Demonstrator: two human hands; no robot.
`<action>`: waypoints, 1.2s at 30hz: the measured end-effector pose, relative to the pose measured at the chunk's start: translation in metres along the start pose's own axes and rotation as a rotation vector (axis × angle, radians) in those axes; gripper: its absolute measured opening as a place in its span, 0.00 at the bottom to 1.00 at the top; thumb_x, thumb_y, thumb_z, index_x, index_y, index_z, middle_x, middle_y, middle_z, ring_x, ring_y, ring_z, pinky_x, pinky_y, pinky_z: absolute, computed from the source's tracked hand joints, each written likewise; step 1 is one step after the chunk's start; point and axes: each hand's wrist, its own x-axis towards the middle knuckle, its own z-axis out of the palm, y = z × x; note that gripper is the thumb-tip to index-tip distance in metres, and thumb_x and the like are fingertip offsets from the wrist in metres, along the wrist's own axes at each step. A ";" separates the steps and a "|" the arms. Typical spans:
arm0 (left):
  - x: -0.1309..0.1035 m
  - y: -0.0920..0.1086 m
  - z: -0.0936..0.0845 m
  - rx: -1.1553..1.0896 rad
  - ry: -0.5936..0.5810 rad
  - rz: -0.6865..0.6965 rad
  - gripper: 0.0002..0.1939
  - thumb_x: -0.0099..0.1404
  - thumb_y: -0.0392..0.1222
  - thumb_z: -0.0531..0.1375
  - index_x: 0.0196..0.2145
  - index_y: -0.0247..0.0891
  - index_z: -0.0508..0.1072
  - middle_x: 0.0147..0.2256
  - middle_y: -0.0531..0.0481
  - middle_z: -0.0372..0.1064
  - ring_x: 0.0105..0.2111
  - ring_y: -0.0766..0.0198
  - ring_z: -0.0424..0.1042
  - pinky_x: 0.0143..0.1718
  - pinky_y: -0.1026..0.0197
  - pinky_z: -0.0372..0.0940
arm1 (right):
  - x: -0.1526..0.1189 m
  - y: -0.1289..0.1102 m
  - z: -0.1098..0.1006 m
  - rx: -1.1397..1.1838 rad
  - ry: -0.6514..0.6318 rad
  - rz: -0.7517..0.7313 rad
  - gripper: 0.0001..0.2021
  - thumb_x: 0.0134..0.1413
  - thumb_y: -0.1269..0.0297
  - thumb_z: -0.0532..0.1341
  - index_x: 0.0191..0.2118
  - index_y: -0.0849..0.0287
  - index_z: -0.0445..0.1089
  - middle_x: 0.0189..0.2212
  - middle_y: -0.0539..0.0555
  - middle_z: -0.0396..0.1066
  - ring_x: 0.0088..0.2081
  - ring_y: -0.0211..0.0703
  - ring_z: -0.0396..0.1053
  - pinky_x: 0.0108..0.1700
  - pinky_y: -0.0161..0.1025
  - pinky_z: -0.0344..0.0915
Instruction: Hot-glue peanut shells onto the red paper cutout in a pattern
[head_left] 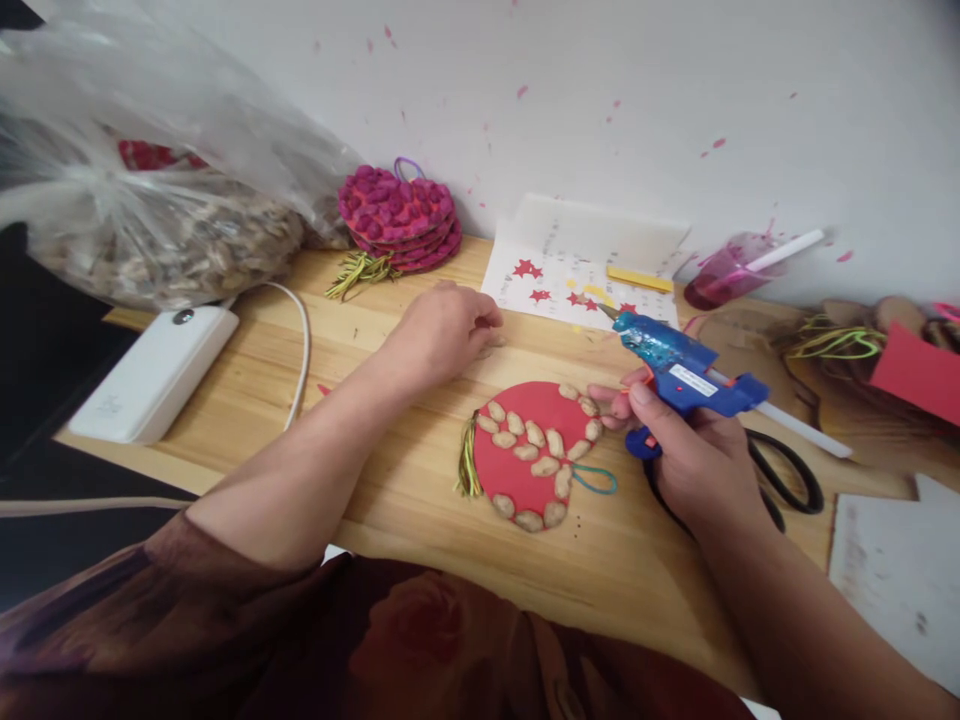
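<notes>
My right hand (pixel 694 450) is wrapped round a blue hot glue gun (pixel 667 360), its nozzle pointing up and left and a white glue stick out of its back. Fingertips of that hand reach to the right edge of a red card (pixel 517 485). Tan peanuts (pixel 535 433) sit in rows and along parts of the card's rim. A yellow-green tassel (pixel 469 460) and a teal loop (pixel 596 482) are on the card's sides. Beyond the card, my left hand (pixel 450 325) is curled down to the table, its fingertips closed at a peanut (pixel 491 345), partly hidden.
A plastic bag of peanuts (pixel 187 235) and a white power bank (pixel 157 375) lie left. Stacked magenta-studded pieces (pixel 401 220) stand behind. Paper (pixel 517 265) with red stars, a cup of magenta liquid (pixel 720 275) and black-handled scissors (pixel 795 470) lie further right.
</notes>
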 end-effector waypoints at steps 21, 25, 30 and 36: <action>-0.001 0.003 0.001 0.044 0.006 0.088 0.14 0.66 0.38 0.56 0.42 0.39 0.82 0.38 0.44 0.79 0.41 0.53 0.74 0.47 0.52 0.66 | 0.000 0.000 -0.002 -0.036 -0.025 -0.034 0.06 0.59 0.59 0.68 0.36 0.53 0.74 0.28 0.48 0.73 0.39 0.46 0.77 0.42 0.43 0.71; -0.003 0.009 0.001 0.073 -0.093 0.124 0.13 0.66 0.39 0.57 0.41 0.41 0.82 0.37 0.46 0.80 0.42 0.51 0.71 0.49 0.48 0.62 | 0.001 0.002 -0.003 -0.022 -0.026 -0.034 0.06 0.59 0.58 0.68 0.36 0.53 0.74 0.28 0.48 0.72 0.37 0.44 0.76 0.43 0.43 0.71; -0.004 0.014 0.002 0.088 -0.115 0.138 0.14 0.66 0.34 0.55 0.39 0.42 0.82 0.43 0.45 0.79 0.46 0.48 0.69 0.47 0.46 0.58 | 0.001 0.001 -0.002 -0.020 -0.023 -0.021 0.07 0.58 0.58 0.69 0.36 0.53 0.74 0.29 0.48 0.72 0.34 0.43 0.73 0.42 0.45 0.70; -0.004 0.014 0.001 0.035 -0.010 0.078 0.14 0.64 0.32 0.56 0.39 0.41 0.81 0.40 0.47 0.80 0.45 0.50 0.70 0.49 0.45 0.56 | 0.001 0.001 -0.003 -0.032 -0.019 -0.002 0.08 0.58 0.57 0.69 0.37 0.53 0.74 0.30 0.48 0.73 0.33 0.43 0.72 0.41 0.45 0.69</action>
